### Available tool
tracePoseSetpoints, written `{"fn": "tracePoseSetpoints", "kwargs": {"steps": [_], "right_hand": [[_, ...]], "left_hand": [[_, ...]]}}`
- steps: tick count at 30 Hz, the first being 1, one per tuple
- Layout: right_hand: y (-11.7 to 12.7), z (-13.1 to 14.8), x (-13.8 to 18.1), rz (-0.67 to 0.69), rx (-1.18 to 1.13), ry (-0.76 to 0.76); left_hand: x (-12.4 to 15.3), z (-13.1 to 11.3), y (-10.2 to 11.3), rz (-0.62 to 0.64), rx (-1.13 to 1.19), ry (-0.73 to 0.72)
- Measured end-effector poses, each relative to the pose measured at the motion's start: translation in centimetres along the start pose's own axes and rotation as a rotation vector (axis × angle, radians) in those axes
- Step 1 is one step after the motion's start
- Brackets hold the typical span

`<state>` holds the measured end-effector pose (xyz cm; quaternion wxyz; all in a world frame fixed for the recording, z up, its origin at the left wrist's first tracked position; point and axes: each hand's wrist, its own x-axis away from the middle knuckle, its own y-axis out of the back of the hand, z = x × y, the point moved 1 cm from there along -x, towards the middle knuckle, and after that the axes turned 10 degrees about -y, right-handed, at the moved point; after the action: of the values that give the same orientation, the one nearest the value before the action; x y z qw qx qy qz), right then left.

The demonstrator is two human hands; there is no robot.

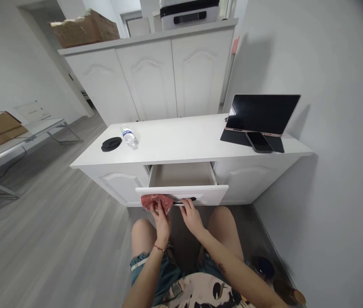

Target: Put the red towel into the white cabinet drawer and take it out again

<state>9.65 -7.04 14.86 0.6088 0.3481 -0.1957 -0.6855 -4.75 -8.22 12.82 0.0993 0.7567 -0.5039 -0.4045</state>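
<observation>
My left hand [161, 221] presses a red patterned cloth [157, 201] against the left part of the drawer front, its fingers closed on the fabric. To the right of the cloth, my right hand [191, 216] has its fingers curled at the black drawer handle [193, 199]. The handle's left end runs up to the cloth. The white drawer [210, 196] is pulled out of the cabinet, and its visible interior holds nothing.
On the white cabinet top [175, 137] are a plastic bottle [129, 136], a flat black object [111, 144], a propped tablet [263, 113] and a phone [259, 142]. A wall [338, 179] bounds the right side. My knees are close beneath the drawer.
</observation>
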Motion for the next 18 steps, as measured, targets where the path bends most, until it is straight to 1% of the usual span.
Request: {"fn": "tracePoseSetpoints", "kwargs": {"steps": [3, 8, 11, 14, 18], "right_hand": [[0.0, -0.4, 0.8, -0.006, -0.052, 0.02], [0.5, -0.8, 1.7, -0.065, -0.15, -0.035], [1.9, -0.5, 1.9, -0.148, -0.232, -0.051], [3.6, 0.1, 2.4, -0.23, -0.289, -0.033], [5.1, 0.4, 4.2, -0.23, -0.339, 0.029]], "left_hand": [[0.8, -0.9, -1.5, 0.032, 0.039, 0.01], [2.5, -2.7, -3.4, 0.083, 0.067, 0.044], [3.5, -3.8, -4.3, 0.116, 0.114, 0.041], [4.0, -4.7, -5.0, 0.131, 0.13, 0.038], [4.0, -5.7, -5.3, 0.12, 0.052, -0.038]]}}
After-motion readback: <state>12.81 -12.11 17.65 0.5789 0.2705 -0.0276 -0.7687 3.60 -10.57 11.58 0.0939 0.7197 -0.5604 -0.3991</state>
